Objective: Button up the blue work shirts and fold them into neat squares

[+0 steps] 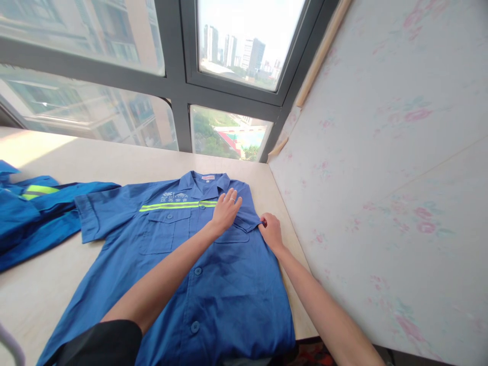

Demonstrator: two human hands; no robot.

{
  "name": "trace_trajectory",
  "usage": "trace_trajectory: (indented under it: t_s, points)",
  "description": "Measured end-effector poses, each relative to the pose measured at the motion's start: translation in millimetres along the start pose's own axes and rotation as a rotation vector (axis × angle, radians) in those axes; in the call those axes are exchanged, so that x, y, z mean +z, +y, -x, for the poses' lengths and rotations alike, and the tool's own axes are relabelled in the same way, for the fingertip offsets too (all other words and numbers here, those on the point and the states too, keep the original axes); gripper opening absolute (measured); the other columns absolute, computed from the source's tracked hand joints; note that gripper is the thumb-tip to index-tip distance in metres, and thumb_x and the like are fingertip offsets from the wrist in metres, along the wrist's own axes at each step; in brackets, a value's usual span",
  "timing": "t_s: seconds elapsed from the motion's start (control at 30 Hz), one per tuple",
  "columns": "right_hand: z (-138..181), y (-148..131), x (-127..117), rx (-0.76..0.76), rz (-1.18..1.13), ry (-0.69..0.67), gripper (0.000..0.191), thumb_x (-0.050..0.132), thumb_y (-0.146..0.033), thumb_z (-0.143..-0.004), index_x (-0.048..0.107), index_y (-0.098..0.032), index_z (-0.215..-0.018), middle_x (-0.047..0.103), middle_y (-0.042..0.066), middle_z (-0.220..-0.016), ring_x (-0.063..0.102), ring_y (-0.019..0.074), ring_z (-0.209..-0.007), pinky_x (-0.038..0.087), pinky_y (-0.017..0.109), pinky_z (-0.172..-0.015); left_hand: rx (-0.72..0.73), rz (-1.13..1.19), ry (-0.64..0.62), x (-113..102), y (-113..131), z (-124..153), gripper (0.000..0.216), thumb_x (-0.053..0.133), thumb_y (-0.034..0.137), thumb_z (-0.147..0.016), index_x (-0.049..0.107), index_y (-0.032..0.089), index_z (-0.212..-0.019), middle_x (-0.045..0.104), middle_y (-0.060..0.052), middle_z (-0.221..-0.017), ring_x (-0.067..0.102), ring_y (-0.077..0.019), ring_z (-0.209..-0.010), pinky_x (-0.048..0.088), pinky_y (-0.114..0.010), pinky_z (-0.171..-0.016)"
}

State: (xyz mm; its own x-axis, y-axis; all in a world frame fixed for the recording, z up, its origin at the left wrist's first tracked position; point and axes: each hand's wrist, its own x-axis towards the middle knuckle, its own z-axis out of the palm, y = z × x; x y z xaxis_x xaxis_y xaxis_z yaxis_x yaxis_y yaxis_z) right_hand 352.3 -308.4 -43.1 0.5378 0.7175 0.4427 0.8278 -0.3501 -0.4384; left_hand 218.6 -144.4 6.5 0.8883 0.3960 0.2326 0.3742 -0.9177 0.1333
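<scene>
A blue short-sleeved work shirt (229, 284) lies front up and buttoned on the pale tabletop, its collar (186, 182) toward the window. A yellow-green reflective stripe (168, 206) crosses the chest, with white lettering above it. My left hand (227, 208), a ring on one finger, rests on the chest near the collar with its fingers stretched out. At the shirt's right side, my right hand (271, 231) pinches the edge of the sleeve (249, 211), which is folded inward over the chest. The other sleeve (102, 213) is spread out to the left.
Another blue garment with a reflective band (38, 208) lies crumpled on the left of the tabletop (57, 269). A wall with flowered paper (381, 203) closes off the right side. Behind the table stands a grey-framed window (183, 91).
</scene>
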Motion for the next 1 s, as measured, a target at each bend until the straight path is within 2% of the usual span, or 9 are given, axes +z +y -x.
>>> trace_trajectory:
  t_s: [0.07, 0.13, 0.27, 0.47, 0.57, 0.67, 0.8, 0.9, 1.0]
  points:
    - [1, -2, -2, -0.044, 0.057, 0.004, 0.015, 0.048, -0.008, -0.076, 0.055, -0.021, -0.077, 0.058, 0.002, -0.077, 0.051, 0.0194, -0.077, 0.039, 0.029, -0.073, 0.11, 0.024, -0.088, 8, 1, -3, 0.047, 0.042, 0.008, -0.086, 0.058, 0.021, -0.129, 0.042, -0.012, -0.153, 0.027, -0.0251, -0.147, 0.027, -0.043, -0.117]
    - [4, -5, -3, -0.09, 0.115, 0.007, 0.017, 0.047, -0.007, -0.079, 0.058, -0.02, -0.082, 0.06, 0.004, -0.082, 0.052, 0.0211, -0.082, 0.041, 0.031, -0.077, 0.114, 0.058, -0.149, 18, 1, -5, 0.045, 0.041, 0.014, -0.088, 0.059, 0.018, -0.13, 0.045, -0.013, -0.151, 0.034, -0.0251, -0.144, 0.029, -0.041, -0.117]
    - [13, -10, -8, -0.179, 0.157, -0.047, 0.022, 0.047, -0.008, -0.085, 0.065, -0.018, -0.093, 0.067, 0.009, -0.097, 0.056, 0.0233, -0.093, 0.045, 0.036, -0.086, 0.062, 0.117, -0.113, 33, -2, -1, 0.048, 0.038, 0.026, -0.094, 0.05, 0.019, -0.14, 0.044, -0.011, -0.152, 0.036, -0.0235, -0.143, 0.025, -0.039, -0.119]
    - [34, -7, -19, -0.259, 0.174, -0.09, 0.031, 0.051, -0.018, -0.092, 0.067, -0.02, -0.118, 0.065, 0.012, -0.125, 0.057, 0.0251, -0.117, 0.046, 0.045, -0.101, 0.014, 0.192, -0.128, 31, 2, 2, 0.063, 0.04, 0.058, -0.093, 0.047, 0.021, -0.144, 0.039, -0.012, -0.155, 0.029, -0.0269, -0.147, 0.017, -0.045, -0.121]
    - [30, -3, -20, -0.174, 0.121, -0.103, 0.029, 0.052, -0.021, -0.092, 0.072, -0.021, -0.113, 0.067, 0.012, -0.125, 0.058, 0.0261, -0.12, 0.047, 0.047, -0.103, -0.013, 0.205, -0.178, 28, 5, 2, 0.078, 0.045, 0.069, -0.086, 0.044, 0.02, -0.146, 0.036, -0.013, -0.157, 0.026, -0.0306, -0.147, 0.014, -0.05, -0.121]
    - [4, -6, -13, -0.057, 0.022, -0.115, 0.029, 0.047, -0.019, -0.092, 0.075, -0.02, -0.099, 0.069, 0.012, -0.12, 0.057, 0.0261, -0.124, 0.047, 0.046, -0.103, 0.0, 0.187, -0.165, 31, 5, 6, 0.086, 0.044, 0.074, -0.083, 0.04, 0.019, -0.149, 0.031, -0.014, -0.159, 0.022, -0.0316, -0.148, 0.01, -0.051, -0.121]
    - [-54, -25, 9, -0.037, -0.068, -0.105, 0.035, 0.05, -0.021, -0.09, 0.067, -0.016, -0.121, 0.062, 0.013, -0.134, 0.053, 0.0245, -0.13, 0.041, 0.044, -0.11, 0.033, 0.165, -0.094, 39, 3, 14, 0.084, 0.038, 0.073, -0.086, 0.037, 0.017, -0.15, 0.03, -0.014, -0.159, 0.02, -0.0298, -0.149, 0.007, -0.049, -0.122]
    - [-97, -39, 29, -0.025, 0.022, -0.204, 0.045, 0.056, -0.025, -0.089, 0.058, -0.009, -0.132, 0.05, 0.018, -0.145, 0.043, 0.0265, -0.138, 0.035, 0.042, -0.114, 0.046, 0.165, -0.07, 40, 3, 17, 0.081, 0.037, 0.07, -0.088, 0.037, 0.018, -0.15, 0.032, -0.013, -0.159, 0.021, -0.0289, -0.149, 0.007, -0.048, -0.122]
    - [-131, -40, 44, 0.095, 0.128, -0.313, 0.04, 0.051, -0.029, -0.094, 0.059, -0.009, -0.128, 0.057, 0.019, -0.137, 0.05, 0.0253, -0.131, 0.039, 0.039, -0.109, 0.04, 0.162, -0.058, 39, 4, 18, 0.077, 0.038, 0.068, -0.089, 0.04, 0.019, -0.148, 0.034, -0.013, -0.158, 0.023, -0.0292, -0.148, 0.008, -0.048, -0.122]
